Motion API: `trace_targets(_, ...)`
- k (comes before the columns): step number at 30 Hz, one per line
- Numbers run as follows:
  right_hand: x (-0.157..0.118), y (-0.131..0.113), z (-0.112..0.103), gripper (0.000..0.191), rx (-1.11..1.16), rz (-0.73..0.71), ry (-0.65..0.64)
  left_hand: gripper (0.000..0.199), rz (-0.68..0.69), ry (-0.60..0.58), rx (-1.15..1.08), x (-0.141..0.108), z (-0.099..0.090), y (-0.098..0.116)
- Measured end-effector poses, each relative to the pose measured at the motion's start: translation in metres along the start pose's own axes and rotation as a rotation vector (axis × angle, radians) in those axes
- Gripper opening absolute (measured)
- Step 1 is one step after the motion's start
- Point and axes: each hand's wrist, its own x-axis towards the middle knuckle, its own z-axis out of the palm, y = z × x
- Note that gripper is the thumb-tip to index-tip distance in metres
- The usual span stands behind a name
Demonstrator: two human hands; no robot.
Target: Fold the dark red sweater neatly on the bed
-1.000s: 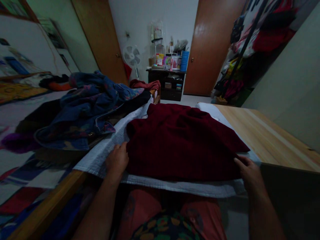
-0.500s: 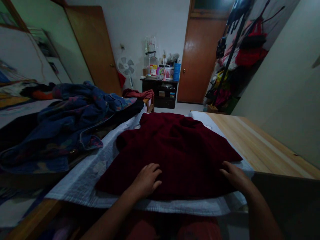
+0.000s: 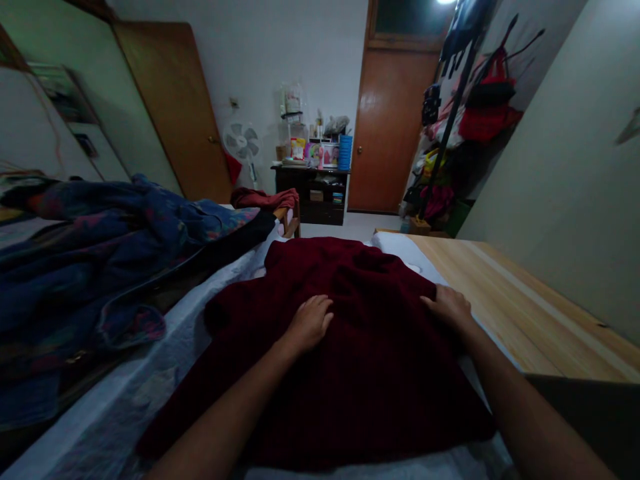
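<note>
Dark red, matte cloth garment: lies spread face-up or face-down (the view does not settle which) in front of the person, under and between both hands [image 3: 350, 373].
Lie of the garment: its length runs away from the body, narrower at the far end, flaring to a broad near edge; foreshortening hides whether it is longer than wide.
Left hand: palm down near the middle of the red cloth, fingers loosely bent, clasping nothing visible [image 3: 311, 322].
Right hand: at the garment's right edge, fingers curled over the fabric; whether they pinch it is not clear [image 3: 447, 307].
Nearer hand: the right one for that side edge, with most of the cloth lying to its left; the left one for the centre.
Red surface: soft-looking, plain, with shallow rumples towards the far end and a rounded fold at the left side.
Pale bluish-white cloth: wrinkled textile beneath the garment, showing along both sides [image 3: 123, 417].
Light-brown wooden board: flat, smooth, straight-grained, just beyond the right hand [image 3: 500, 293].
Blue floral denim garment: heaped in thick folds to the left, apart from both hands [image 3: 145, 220].
</note>
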Motion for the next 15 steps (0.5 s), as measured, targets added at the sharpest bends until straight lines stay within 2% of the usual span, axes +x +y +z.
trace_targets(3, 0.015, 0.003, 0.004, 0.054, -0.045, 0.057, -0.072, 0.039, -0.092, 0.018, -0.001, 0.034, 0.013, -0.003)
trace_targets(5, 0.020, 0.006, 0.005, 0.049, -0.037, 0.040, -0.089, 0.039, -0.180, 0.007, 0.002, 0.052, 0.021, -0.003)
trace_targets(9, 0.024, 0.007, 0.002, 0.032, 0.088, -0.161, -0.123, 0.039, -0.352, -0.022, 0.008, 0.076, 0.040, 0.007)
trace_targets(12, 0.028, 0.005, -0.002, 0.030, 0.212, -0.340, -0.120, 0.038, -0.467, -0.029, 0.031, 0.085, 0.057, 0.019)
trace_targets(15, 0.035, 0.007, -0.013, 0.030, 0.285, -0.388, -0.042, 0.046, -0.484, 0.022, 0.107, 0.085, 0.072, 0.026)
